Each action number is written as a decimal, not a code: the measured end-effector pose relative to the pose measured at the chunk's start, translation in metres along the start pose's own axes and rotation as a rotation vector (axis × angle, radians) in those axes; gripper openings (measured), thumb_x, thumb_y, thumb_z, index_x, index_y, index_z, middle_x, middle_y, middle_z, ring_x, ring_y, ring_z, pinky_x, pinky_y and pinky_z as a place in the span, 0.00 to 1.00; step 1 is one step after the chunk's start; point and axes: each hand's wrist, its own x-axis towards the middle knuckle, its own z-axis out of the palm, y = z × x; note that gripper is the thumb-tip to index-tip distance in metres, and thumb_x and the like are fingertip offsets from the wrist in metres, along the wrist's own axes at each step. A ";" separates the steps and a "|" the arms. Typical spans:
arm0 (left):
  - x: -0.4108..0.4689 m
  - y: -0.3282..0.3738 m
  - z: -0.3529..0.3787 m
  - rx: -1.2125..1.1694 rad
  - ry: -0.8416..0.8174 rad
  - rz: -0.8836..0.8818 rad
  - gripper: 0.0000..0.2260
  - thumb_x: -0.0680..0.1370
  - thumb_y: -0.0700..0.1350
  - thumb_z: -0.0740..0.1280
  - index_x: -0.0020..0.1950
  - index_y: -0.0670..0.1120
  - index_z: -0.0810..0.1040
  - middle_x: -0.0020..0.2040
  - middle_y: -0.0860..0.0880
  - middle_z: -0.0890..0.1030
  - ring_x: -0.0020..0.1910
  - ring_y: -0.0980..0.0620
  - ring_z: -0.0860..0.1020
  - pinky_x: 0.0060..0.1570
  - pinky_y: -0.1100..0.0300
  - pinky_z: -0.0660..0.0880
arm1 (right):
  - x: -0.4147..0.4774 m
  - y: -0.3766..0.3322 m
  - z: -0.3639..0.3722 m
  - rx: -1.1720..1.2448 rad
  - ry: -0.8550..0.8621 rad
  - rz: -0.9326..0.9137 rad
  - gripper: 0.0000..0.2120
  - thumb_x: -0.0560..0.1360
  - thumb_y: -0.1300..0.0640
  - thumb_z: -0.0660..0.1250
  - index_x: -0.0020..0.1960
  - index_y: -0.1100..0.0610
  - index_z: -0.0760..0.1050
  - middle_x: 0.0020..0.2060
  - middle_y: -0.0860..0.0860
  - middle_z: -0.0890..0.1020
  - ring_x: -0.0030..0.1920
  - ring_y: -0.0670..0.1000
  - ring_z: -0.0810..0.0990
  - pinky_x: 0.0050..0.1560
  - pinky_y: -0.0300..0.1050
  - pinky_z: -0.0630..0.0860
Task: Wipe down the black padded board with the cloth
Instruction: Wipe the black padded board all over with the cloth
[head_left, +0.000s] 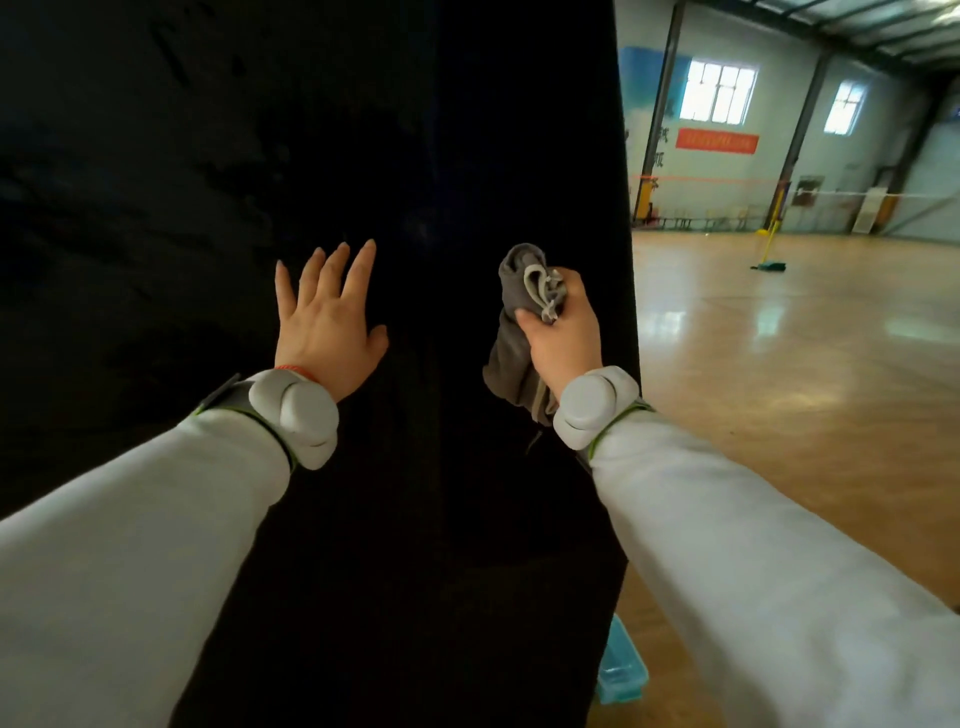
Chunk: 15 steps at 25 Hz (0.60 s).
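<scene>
Against the black padded board (156, 156) my left grip (327, 322) lay flat and open; my right grip (563, 332) clutched the cloth (519, 291).

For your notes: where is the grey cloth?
Head view, right of centre: the right hand grips the cloth in front of the black padded board, near its right edge.
</scene>
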 end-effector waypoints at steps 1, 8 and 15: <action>0.006 0.003 -0.005 0.007 0.002 -0.009 0.35 0.76 0.47 0.64 0.77 0.48 0.48 0.76 0.42 0.55 0.75 0.42 0.50 0.71 0.43 0.39 | 0.006 -0.006 -0.004 -0.006 0.008 -0.006 0.20 0.73 0.63 0.66 0.64 0.58 0.67 0.53 0.52 0.76 0.51 0.47 0.73 0.45 0.30 0.65; 0.051 0.010 -0.053 0.017 0.050 -0.037 0.36 0.76 0.47 0.64 0.77 0.48 0.46 0.76 0.44 0.55 0.75 0.44 0.51 0.73 0.46 0.42 | 0.052 -0.050 -0.025 -0.010 0.005 -0.116 0.20 0.73 0.63 0.66 0.64 0.59 0.68 0.53 0.52 0.77 0.54 0.50 0.74 0.43 0.29 0.62; 0.097 -0.006 -0.102 0.050 0.089 -0.024 0.36 0.76 0.47 0.64 0.77 0.49 0.45 0.76 0.45 0.55 0.75 0.45 0.51 0.73 0.45 0.44 | 0.090 -0.105 -0.016 -0.003 0.026 -0.223 0.19 0.73 0.64 0.66 0.63 0.59 0.69 0.52 0.54 0.78 0.51 0.51 0.76 0.45 0.33 0.66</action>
